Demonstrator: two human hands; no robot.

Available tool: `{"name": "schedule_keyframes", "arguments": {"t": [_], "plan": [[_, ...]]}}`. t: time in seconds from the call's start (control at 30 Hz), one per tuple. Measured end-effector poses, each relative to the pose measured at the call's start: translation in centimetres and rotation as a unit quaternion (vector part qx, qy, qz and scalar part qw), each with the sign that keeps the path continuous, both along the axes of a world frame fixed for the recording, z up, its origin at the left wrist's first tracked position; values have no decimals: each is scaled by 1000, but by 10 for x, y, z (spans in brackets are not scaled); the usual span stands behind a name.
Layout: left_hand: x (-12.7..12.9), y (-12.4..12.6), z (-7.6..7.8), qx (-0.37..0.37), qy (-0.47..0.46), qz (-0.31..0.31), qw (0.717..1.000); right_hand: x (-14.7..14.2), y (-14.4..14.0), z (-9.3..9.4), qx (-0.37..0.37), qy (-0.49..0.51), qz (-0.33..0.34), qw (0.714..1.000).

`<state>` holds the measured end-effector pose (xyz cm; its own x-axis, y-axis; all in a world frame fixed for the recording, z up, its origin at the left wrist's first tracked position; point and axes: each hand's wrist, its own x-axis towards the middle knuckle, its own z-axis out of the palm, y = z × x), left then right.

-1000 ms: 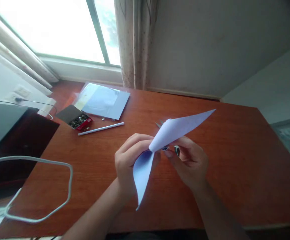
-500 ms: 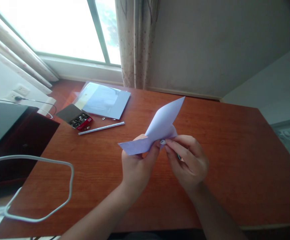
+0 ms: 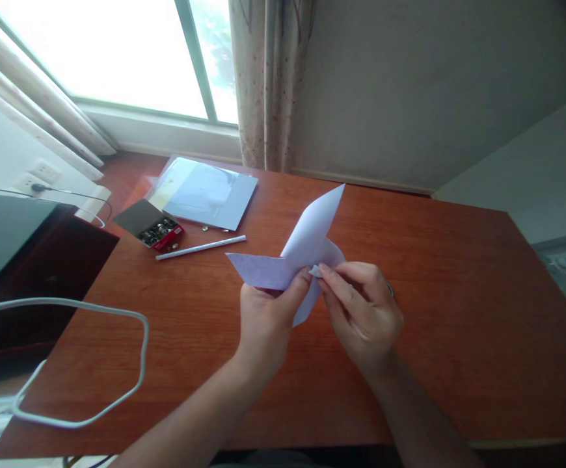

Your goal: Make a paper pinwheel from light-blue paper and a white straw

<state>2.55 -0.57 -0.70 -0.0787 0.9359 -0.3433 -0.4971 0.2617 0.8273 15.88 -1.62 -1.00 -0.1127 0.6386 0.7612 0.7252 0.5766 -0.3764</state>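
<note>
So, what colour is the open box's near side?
Mostly red; the near side shows in the head view.

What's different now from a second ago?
The folded paper has turned to show more of its blades, its top tip now further left and higher. The left hand has rolled so its thumb shows in front. The right hand now pinches a small pale piece at the paper's middle. The white stick and red box stayed put.

brown table [image 3: 458,338] | clear plastic packet [image 3: 205,194], far left | open red box [image 3: 172,238] | white stick [image 3: 201,248] | small shiny bits [image 3: 205,228]
</note>
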Motion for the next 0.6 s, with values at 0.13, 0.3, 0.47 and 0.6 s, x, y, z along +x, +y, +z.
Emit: {"name": "schedule_keyframes", "arguments": {"t": [0.13,0.3,0.47,0.6], "plan": [[0,-2,-6,23,29,13,999,-3,0,2,-8,5,2,1000],[-2,-2,-11,46,74,30,996,-2,-1,2,-4,2,-1,1000],[-4,-1,-4,33,46,3,998,0,-2,2,1,1,1,1000],[-4,1,-2,35,-11,-13,999,-1,0,3,-2,7,-9,1000]]}}
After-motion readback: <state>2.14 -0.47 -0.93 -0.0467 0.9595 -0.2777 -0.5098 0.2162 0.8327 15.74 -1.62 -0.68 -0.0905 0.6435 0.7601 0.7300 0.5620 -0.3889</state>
